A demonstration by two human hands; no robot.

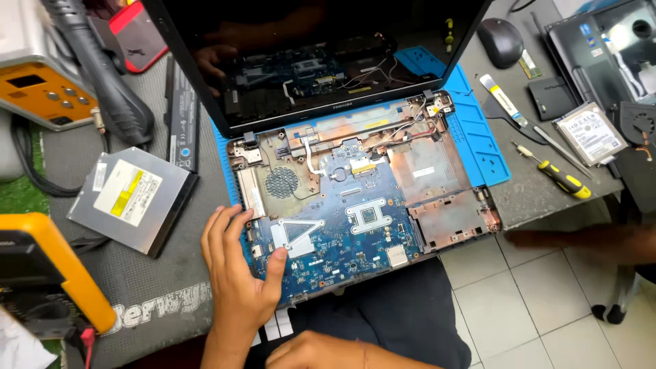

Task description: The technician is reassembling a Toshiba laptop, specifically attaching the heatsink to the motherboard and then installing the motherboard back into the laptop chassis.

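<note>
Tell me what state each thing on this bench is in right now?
Laptop: lid open, screen dark, top cover off, blue circuit board bare.
Left hand: flat on the board's front left corner, holding nothing.
Right hand: low by the front edge, mostly out of frame.
Optical drive: out of the laptop, lying flat.
Hard drive: out, label up.
Screwdriver: lying unused.

Crowded bench, open floor to the right

The opened laptop base (355,198) fills the middle, its raised screen (314,48) walling off the far side. An optical drive (130,198) and a yellow meter (48,266) crowd the left; a screwdriver (557,175) and hard drive (591,133) lie right. Tiled floor (533,307) below stays open.
</note>
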